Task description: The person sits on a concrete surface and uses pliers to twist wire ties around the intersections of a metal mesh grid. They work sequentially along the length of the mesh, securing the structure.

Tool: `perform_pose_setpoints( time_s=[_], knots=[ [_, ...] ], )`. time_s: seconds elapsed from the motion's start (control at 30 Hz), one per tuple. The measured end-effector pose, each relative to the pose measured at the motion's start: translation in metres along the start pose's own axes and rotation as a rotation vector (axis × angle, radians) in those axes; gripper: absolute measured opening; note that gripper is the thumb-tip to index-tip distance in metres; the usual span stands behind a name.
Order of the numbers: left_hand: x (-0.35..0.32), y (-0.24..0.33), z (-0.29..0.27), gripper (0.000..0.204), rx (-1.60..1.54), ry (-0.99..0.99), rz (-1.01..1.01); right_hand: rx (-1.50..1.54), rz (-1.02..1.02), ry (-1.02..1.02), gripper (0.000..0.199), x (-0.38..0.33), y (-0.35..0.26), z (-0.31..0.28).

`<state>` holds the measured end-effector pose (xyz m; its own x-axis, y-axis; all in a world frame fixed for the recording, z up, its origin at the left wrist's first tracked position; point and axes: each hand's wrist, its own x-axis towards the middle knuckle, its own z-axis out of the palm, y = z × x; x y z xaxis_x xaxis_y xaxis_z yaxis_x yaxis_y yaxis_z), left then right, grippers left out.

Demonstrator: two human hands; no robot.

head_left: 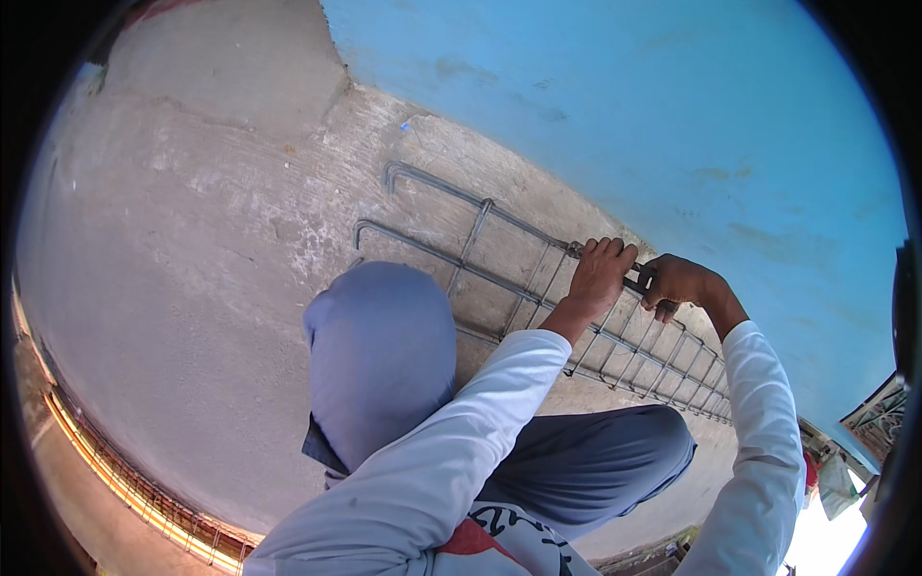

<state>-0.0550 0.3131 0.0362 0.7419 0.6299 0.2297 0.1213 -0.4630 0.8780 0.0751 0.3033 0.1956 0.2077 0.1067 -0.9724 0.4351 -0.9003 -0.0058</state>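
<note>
A steel rebar cage (pixel 499 278) lies on the concrete floor along a blue wall (pixel 672 125), its long bars hooked at the far end and tied with several square stirrups. My left hand (pixel 600 274) grips the upper long bar of the cage. My right hand (pixel 675 281) is closed on a dark metal tool handle (pixel 636 284) right beside the left hand, at the same bar. Both arms wear long white sleeves. My knees in grey trousers (pixel 384 355) are bent in front of the cage.
Bare concrete floor (pixel 192 269) spreads to the left. A metal railing (pixel 144 494) runs along the lower left edge. Hanging cloth (pixel 834 485) shows at the lower right beyond the wall's end.
</note>
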Motion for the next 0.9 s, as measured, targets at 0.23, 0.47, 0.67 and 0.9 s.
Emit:
perform_pose_setpoints(
  time_s=[0.23,0.47,0.67,0.9],
  knots=[
    [0.03,-0.009,-0.011,0.027,-0.155,-0.208,-0.164,-1.438,-0.461,1.123,0.04,-0.006,0.011,0.038],
    [0.016,-0.005,-0.009,0.043,-0.203,-0.102,-0.175,-1.22,-0.21,0.784,0.016,0.006,0.0,0.026],
    [-0.012,0.01,0.0,0.069,-0.03,0.078,-0.115,-0.731,0.031,0.398,0.029,0.0,-0.024,0.009],
    [0.006,0.006,-0.005,0.03,-0.04,-0.129,-0.114,-0.002,0.173,-0.051,0.032,0.0,-0.019,-0.011]
  ],
)
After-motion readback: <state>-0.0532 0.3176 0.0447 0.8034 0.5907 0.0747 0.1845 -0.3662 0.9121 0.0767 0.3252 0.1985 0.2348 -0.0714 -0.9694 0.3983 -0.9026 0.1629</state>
